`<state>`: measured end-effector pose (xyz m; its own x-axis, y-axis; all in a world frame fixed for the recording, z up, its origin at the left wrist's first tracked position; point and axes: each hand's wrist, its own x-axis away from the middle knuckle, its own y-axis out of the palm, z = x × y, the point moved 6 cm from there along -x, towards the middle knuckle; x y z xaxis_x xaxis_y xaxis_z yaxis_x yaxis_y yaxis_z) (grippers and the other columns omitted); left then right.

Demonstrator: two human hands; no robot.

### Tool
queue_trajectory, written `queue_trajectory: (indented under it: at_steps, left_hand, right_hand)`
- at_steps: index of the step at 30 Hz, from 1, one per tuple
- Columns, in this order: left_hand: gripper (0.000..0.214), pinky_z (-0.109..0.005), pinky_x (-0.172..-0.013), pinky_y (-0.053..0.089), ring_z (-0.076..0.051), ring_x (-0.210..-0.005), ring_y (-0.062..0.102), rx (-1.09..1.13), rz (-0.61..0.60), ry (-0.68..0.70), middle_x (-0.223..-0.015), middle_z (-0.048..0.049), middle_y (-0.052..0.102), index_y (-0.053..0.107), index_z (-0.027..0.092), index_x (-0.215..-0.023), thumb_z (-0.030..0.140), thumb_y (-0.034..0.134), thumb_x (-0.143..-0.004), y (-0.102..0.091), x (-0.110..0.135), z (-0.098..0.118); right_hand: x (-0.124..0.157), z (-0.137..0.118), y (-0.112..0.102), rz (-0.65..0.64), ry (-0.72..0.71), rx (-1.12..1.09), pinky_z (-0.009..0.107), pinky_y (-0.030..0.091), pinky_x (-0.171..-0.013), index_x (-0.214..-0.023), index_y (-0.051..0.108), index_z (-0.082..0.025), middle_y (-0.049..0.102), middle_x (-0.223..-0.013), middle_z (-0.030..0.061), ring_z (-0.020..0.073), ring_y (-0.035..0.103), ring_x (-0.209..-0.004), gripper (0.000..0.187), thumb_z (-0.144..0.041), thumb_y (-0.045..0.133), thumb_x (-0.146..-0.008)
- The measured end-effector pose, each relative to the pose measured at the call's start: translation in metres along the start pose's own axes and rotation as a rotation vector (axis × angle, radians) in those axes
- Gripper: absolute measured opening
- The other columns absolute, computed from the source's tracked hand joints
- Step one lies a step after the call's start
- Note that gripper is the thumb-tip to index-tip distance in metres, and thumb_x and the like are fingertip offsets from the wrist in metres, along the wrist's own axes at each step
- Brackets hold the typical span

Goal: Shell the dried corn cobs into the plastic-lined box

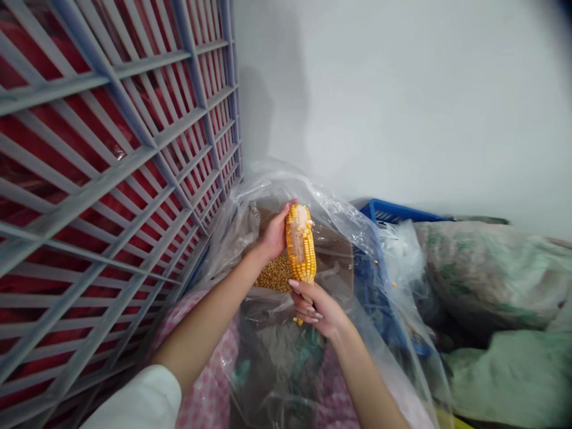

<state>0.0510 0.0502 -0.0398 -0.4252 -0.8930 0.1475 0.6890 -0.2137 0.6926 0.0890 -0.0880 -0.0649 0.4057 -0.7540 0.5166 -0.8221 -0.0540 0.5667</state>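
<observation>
Yellow kernels cover most of the corn cob (301, 245), held upright, with a bare pale patch near its top. It sits above a heap of loose kernels (274, 275) in a clear plastic bag (339, 220). Left hand (273, 233) wraps the cob's upper part; right hand (315, 307) grips its lower end, fingers curled.

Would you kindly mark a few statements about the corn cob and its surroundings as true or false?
1. Both hands hold the corn cob. True.
2. The left hand grips the cob's lower end. False: it holds the upper part; the right hand holds the lower end.
3. Loose kernels lie in the clear plastic bag. True.
4. The crate behind is red. False: it is blue.
</observation>
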Motion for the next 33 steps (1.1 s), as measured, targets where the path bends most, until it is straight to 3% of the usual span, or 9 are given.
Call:
queue_trajectory:
  at_steps: [4,10,20,24,29,33]
  left_hand:
    - [0.037,-0.025,-0.065,0.045,-0.014,-0.071,0.058,0.013,-0.055,0.03,-0.086,-0.0003,0.057,0.052,0.025,-0.103,0.033,0.062,-0.069,0.002,0.001,0.003]
    - [0.03,-0.024,-0.062,0.043,-0.012,-0.068,0.057,-0.008,0.026,0.026,-0.081,0.0013,0.057,0.052,0.023,-0.09,0.029,0.065,-0.064,-0.004,-0.001,-0.002]
    - [0.041,-0.023,-0.055,0.044,-0.012,-0.058,0.058,-0.083,0.166,0.008,-0.073,0.0027,0.057,0.047,0.023,-0.089,0.037,0.07,-0.058,-0.013,-0.002,-0.004]
    - [0.038,-0.026,-0.06,0.046,-0.015,-0.065,0.06,0.061,0.05,-0.058,-0.072,-0.0005,0.059,0.052,0.019,-0.083,0.052,0.058,-0.065,-0.004,-0.003,-0.003]
    - [0.028,-0.024,-0.059,0.045,-0.013,-0.06,0.059,0.048,0.136,0.008,-0.068,0.0035,0.056,0.05,0.02,-0.08,0.038,0.065,-0.064,-0.01,-0.004,-0.003]
    - [0.031,-0.026,-0.055,0.045,-0.013,-0.056,0.058,-0.007,0.152,0.029,-0.065,0.0041,0.055,0.046,0.021,-0.079,0.039,0.065,-0.063,-0.013,-0.005,-0.004]
  right_hand:
    - [0.001,0.002,0.0,-0.01,0.016,0.008,0.017,0.005,-0.028,-0.045,0.029,-0.018,0.028,-0.03,-0.0109,-0.001,0.013,-0.025,0.046,-0.04,0.063,-0.065]
    - [-0.002,0.005,0.0,0.027,0.035,0.005,0.017,0.005,-0.029,-0.046,0.03,-0.018,0.027,-0.03,-0.0112,-0.0011,0.014,-0.024,0.044,-0.038,0.064,-0.064]
    - [-0.008,0.011,-0.006,0.097,0.019,0.124,0.018,0.006,-0.029,-0.045,0.032,-0.017,0.028,-0.032,-0.0104,-0.0007,0.016,-0.025,0.043,-0.039,0.062,-0.067]
    - [-0.007,0.007,-0.006,0.039,0.018,0.075,0.017,0.005,-0.028,-0.047,0.03,-0.018,0.028,-0.032,-0.0109,-0.0007,0.015,-0.025,0.045,-0.04,0.063,-0.066]
    - [-0.006,0.009,-0.006,0.043,0.037,0.094,0.018,0.005,-0.028,-0.045,0.031,-0.017,0.028,-0.031,-0.0104,-0.0002,0.015,-0.025,0.044,-0.04,0.062,-0.067]
    - [-0.007,0.013,-0.004,0.064,0.055,0.109,0.018,0.006,-0.029,-0.045,0.031,-0.017,0.026,-0.032,-0.0104,-0.0003,0.016,-0.025,0.044,-0.04,0.061,-0.067]
